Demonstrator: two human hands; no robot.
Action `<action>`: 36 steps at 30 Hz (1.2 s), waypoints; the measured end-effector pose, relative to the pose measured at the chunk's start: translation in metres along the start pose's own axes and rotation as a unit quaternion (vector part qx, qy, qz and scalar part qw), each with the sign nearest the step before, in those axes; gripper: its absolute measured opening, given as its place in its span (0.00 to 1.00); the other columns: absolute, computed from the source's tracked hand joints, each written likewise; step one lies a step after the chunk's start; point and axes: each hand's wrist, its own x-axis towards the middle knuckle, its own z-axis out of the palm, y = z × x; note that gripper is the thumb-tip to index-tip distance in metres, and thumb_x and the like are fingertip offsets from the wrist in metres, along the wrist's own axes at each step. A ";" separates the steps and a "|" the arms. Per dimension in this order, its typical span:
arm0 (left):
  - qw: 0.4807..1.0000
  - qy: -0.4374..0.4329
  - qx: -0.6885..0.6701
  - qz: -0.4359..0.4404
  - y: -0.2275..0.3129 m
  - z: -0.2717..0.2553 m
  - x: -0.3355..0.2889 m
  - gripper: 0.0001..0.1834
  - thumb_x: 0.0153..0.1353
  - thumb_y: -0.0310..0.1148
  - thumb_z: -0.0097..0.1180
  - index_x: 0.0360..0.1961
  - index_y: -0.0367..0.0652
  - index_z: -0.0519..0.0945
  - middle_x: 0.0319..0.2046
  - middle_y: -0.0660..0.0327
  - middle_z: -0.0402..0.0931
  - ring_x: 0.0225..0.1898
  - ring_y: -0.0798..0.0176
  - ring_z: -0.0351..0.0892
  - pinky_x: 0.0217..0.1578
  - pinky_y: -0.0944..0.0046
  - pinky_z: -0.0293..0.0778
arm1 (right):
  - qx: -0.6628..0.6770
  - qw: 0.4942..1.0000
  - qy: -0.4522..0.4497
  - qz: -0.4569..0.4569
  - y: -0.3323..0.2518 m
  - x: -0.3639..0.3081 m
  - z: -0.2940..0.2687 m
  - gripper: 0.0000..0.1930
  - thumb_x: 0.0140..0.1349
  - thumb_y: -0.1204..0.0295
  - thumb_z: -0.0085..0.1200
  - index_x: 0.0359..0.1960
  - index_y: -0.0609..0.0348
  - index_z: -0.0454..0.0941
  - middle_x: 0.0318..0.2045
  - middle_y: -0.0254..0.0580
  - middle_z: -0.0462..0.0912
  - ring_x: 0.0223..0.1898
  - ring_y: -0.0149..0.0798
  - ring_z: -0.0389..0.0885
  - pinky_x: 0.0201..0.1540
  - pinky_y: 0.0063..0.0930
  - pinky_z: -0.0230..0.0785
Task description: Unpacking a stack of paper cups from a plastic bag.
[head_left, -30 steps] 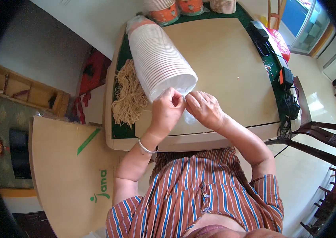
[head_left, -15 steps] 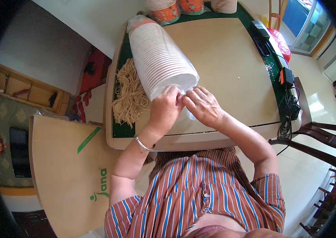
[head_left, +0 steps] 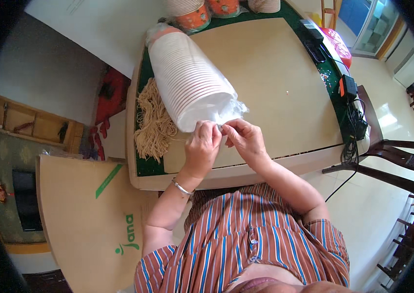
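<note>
A long stack of white paper tubs (head_left: 187,78) lies on its side on the table, wrapped in a clear plastic bag (head_left: 235,108). The near end of the bag is bunched up in front of the rims. My left hand (head_left: 202,146) is closed in a pinch on the gathered plastic, a silver bangle on its wrist. Close beside it, my right hand (head_left: 247,141) pinches the same part, thumb against forefinger. Whether a tie is between the fingertips cannot be made out. Left of the stack rests a bundle of cream strings (head_left: 152,122).
More bagged tubs, some with orange sides (head_left: 193,18), stand at the table's far edge. Black adapters (head_left: 347,88) and coiled cables (head_left: 352,155) line the right edge, near a dark wooden chair (head_left: 397,158). A large cardboard sheet (head_left: 85,205) leans at the left.
My hands have come slightly nearer to me, and the bunched bag end now shows more behind them. The right hand's fingers have shifted into a finer pinch. The whole view has moved a little.
</note>
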 end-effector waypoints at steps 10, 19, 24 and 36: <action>0.995 -0.020 0.012 0.094 -0.007 -0.005 -0.003 0.15 0.55 0.22 0.65 0.44 0.39 0.77 0.37 0.56 0.78 0.34 0.53 0.83 0.33 0.56 0.80 | 0.022 0.996 -0.025 0.081 -0.007 0.012 -0.003 0.08 0.70 0.72 0.59 0.39 0.67 0.82 0.29 0.36 0.85 0.23 0.24 0.79 0.26 0.20 0.75; 0.990 -0.047 -0.003 0.131 -0.016 -0.006 -0.006 0.16 0.54 0.22 0.65 0.44 0.37 0.78 0.38 0.55 0.78 0.35 0.52 0.84 0.34 0.56 0.81 | -0.006 0.994 -0.027 0.106 -0.008 0.019 -0.001 0.06 0.65 0.76 0.56 0.33 0.68 0.81 0.23 0.37 0.83 0.20 0.25 0.79 0.20 0.22 0.74; 0.998 -0.017 -0.047 0.025 -0.008 0.002 -0.005 0.13 0.54 0.20 0.66 0.40 0.41 0.78 0.35 0.57 0.80 0.31 0.54 0.84 0.31 0.58 0.80 | 0.089 0.989 0.010 0.119 0.001 0.017 0.008 0.05 0.66 0.77 0.54 0.32 0.65 0.79 0.23 0.35 0.81 0.17 0.24 0.75 0.17 0.22 0.69; 1.000 0.003 -0.017 0.019 0.009 -0.008 0.001 0.11 0.61 0.22 0.63 0.45 0.41 0.80 0.40 0.57 0.78 0.39 0.54 0.83 0.38 0.58 0.80 | 0.082 0.996 0.031 0.028 0.001 0.008 0.018 0.05 0.70 0.75 0.56 0.35 0.63 0.76 0.22 0.28 0.76 0.17 0.19 0.71 0.17 0.17 0.63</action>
